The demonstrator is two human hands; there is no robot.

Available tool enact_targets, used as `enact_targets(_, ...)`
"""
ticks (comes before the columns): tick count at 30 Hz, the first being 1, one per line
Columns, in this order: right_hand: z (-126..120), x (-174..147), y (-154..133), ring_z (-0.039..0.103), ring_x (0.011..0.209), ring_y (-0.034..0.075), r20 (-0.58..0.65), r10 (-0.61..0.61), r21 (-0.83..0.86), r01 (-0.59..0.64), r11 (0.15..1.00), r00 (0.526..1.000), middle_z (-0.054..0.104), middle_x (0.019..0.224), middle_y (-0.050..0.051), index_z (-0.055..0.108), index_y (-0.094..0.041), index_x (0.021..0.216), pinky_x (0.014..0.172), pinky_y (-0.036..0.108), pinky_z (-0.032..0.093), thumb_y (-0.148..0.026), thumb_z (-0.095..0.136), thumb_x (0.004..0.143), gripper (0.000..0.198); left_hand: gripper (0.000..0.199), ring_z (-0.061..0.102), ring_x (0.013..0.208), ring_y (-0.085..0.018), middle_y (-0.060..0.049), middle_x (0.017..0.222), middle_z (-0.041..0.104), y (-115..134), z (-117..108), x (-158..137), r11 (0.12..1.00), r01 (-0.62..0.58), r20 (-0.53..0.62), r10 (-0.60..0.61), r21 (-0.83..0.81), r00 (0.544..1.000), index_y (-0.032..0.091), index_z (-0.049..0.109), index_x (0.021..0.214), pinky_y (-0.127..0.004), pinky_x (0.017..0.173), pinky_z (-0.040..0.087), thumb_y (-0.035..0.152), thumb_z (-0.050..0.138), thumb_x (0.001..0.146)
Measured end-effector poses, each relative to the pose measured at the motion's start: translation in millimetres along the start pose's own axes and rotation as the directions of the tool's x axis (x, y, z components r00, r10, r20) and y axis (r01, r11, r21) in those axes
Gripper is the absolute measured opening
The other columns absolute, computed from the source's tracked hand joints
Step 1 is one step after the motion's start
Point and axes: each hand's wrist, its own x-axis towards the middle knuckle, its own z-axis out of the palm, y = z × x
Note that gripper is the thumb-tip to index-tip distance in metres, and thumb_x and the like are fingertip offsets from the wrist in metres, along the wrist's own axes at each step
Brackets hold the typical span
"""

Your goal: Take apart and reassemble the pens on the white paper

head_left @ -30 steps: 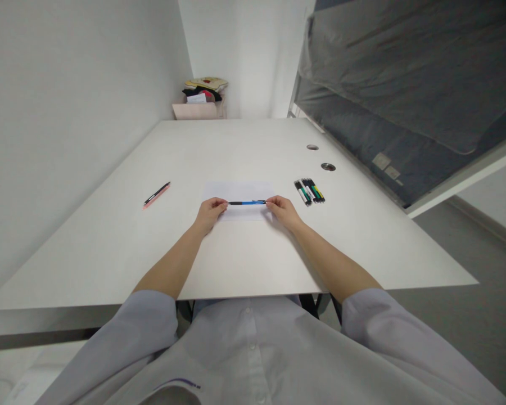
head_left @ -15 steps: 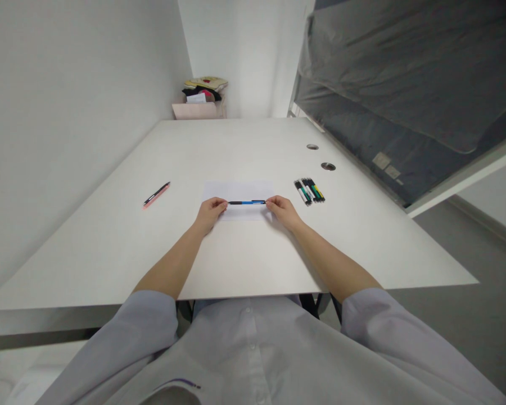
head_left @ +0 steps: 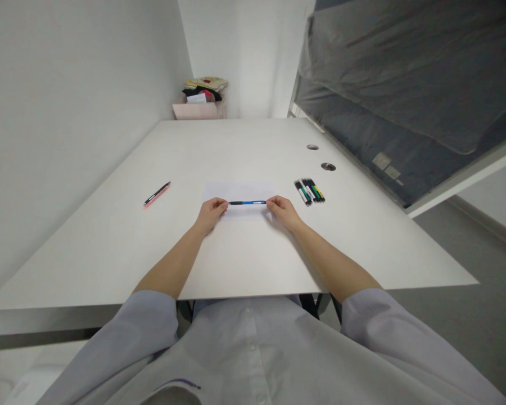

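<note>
A blue pen (head_left: 247, 202) with a black grip lies level between my two hands, over a white sheet of paper (head_left: 240, 188). My left hand (head_left: 212, 212) is closed, pinching the dark tip end between thumb and finger. At the other end, the clip end, my right hand (head_left: 282, 210) pinches the pen in the same way. The left hand also covers the paper's near left corner. Both forearms reach in from the near edge of the table.
A white table (head_left: 253, 259) carries everything. To the left lie a black pen (head_left: 157, 193) and something thin and pink beside it. Several markers or pens (head_left: 309, 191) lie side by side at right, near two round metal grommets (head_left: 328, 167). A pink box (head_left: 195, 111) stands beyond the far edge.
The pen has turned slightly about its long axis between my fingers, so its clip now shows differently. My hands stay in nearly the same place.
</note>
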Motion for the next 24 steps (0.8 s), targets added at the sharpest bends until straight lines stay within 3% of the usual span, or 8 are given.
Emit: enact_targets(24,-0.3,-0.7,-2.2,0.042,0.058,0.014,0.002,0.009,-0.007,-0.009,1.000,1.000,0.052,0.062,-0.001,0.059,-0.021,0.072,0.056,0.029,0.033,-0.058,0.064,0.070,0.037,0.033,0.055,0.065,-0.015,-0.002,0.067,0.063,1.8,1.0,-1.0,0.999,-0.019,0.007,0.019,0.044,1.000,0.017,0.068,0.075,-0.029,0.066,0.043,0.048,0.076,0.068)
